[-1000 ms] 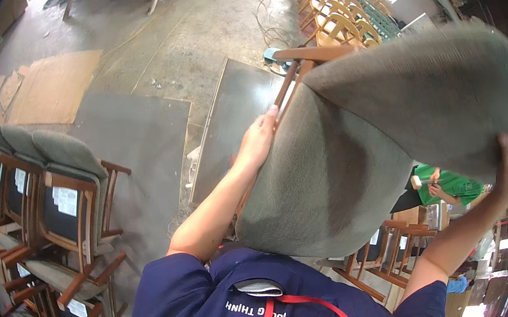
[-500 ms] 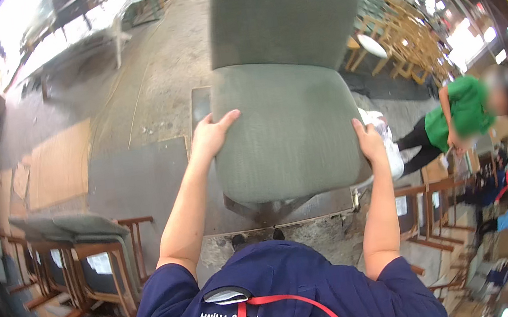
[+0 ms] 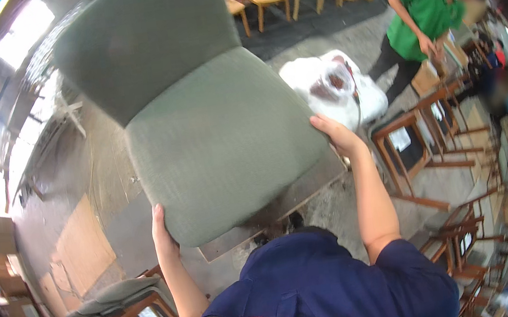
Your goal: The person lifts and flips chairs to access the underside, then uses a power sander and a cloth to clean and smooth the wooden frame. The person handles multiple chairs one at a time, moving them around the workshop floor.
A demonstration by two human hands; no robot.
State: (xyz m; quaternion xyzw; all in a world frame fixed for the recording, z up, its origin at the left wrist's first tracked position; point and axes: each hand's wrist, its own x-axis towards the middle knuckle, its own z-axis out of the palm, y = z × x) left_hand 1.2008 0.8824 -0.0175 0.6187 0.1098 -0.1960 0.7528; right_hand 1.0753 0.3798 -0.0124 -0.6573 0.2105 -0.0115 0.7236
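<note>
Green padded chair (image 3: 198, 121) fills the upper middle of the frame, lifted in front of my chest, seat facing me, backrest tipped away toward the upper left. One hand per side edge of the seat keeps it level. My left hand (image 3: 162, 233) clamps the lower left corner, fingers wrapped behind out of sight. My right hand (image 3: 335, 136) grips the right edge, fingers curled over the cushion. White plastic bag (image 3: 334, 88) lies on the floor just beyond it. A person in a green shirt (image 3: 426, 10) bends at upper right. Wooden chair frames (image 3: 430, 143) stand at right.
</note>
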